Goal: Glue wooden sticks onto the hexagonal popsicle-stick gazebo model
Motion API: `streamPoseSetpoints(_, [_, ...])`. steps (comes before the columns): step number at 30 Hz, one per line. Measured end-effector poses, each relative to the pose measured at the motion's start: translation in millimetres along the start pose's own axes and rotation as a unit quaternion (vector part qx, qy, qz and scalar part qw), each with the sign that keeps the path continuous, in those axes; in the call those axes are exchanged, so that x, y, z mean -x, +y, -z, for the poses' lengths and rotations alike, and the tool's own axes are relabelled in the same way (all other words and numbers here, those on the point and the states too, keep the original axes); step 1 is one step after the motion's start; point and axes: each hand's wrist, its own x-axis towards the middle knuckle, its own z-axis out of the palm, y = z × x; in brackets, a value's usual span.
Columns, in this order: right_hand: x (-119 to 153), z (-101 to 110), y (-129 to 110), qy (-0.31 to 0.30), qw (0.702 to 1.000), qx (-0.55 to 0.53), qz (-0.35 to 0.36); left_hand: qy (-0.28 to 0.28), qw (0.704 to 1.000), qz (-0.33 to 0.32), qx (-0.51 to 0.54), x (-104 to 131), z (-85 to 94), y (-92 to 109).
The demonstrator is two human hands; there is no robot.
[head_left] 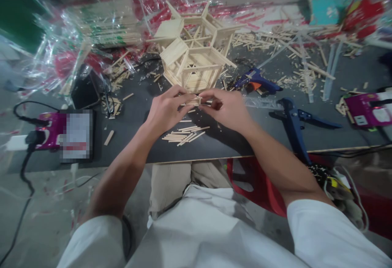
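Between my left hand (170, 106) and my right hand (228, 106) is a small piece made of thin wooden sticks (193, 101). Fingers of both hands pinch it, one hand at each side. Just behind stands a larger honeycomb-like structure of wooden sticks (196, 55), with slanted panels around its openings. In front of my hands, a loose bunch of short thin sticks (180, 136) lies on the dark tabletop (134, 145). The finer shape of the small piece is partly covered by my fingers.
A blue glue gun (257, 79) and a blue-handled cutter (295, 125) lie to the right. Purple power strips (50, 127) (364, 110) sit at both sides. Stick scraps (266, 41) and clear plastic wrapping (67, 51) spread along the back.
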Motion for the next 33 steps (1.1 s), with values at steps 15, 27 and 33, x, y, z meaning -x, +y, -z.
streamPoseSetpoints(15, [-1.0,-7.2,-1.7,0.013,1.0,0.011,0.026,-0.009,1.0,0.022,0.005,-1.6,3.1,4.9])
streamPoseSetpoints(27, [0.3,4.7,0.3,0.015,0.999,-0.045,0.013,-0.04,0.913,0.184,0.362,-6.0,1.5,11.8])
streamPoseSetpoints(33, [-1.1,-7.3,-9.1,-0.007,0.972,-0.227,-0.064,-0.047,0.856,0.165,0.489,-8.6,3.8,10.0])
